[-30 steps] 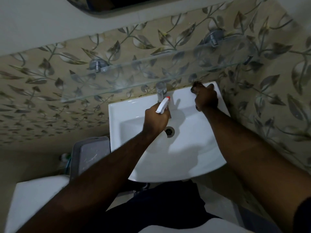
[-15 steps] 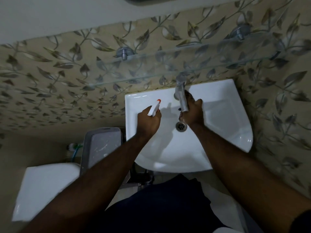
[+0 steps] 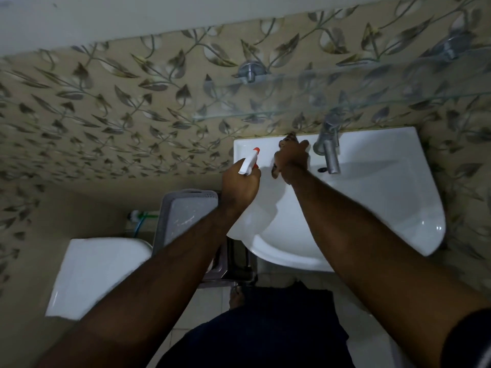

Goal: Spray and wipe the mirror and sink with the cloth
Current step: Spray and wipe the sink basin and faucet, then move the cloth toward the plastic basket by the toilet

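Note:
The white sink (image 3: 385,208) fills the right of the head view, with its chrome tap (image 3: 329,152) at the back. My left hand (image 3: 240,187) grips a white spray bottle (image 3: 248,162) with an orange nozzle over the sink's left edge. My right hand (image 3: 292,160) presses a dark cloth (image 3: 288,138) on the back left ledge, just left of the tap. Only small parts of the cloth show past my fingers. The mirror is out of view.
A glass shelf (image 3: 345,102) on metal brackets juts out above the tap. A grey plastic bin (image 3: 186,216) stands left of the sink, with a white toilet cistern (image 3: 98,272) further left. Leaf-patterned tiles cover the wall behind.
My right hand with the cloth moved from the back right of the sink, past the tap, to the back left ledge. The view shifted left; my left hand kept the bottle.

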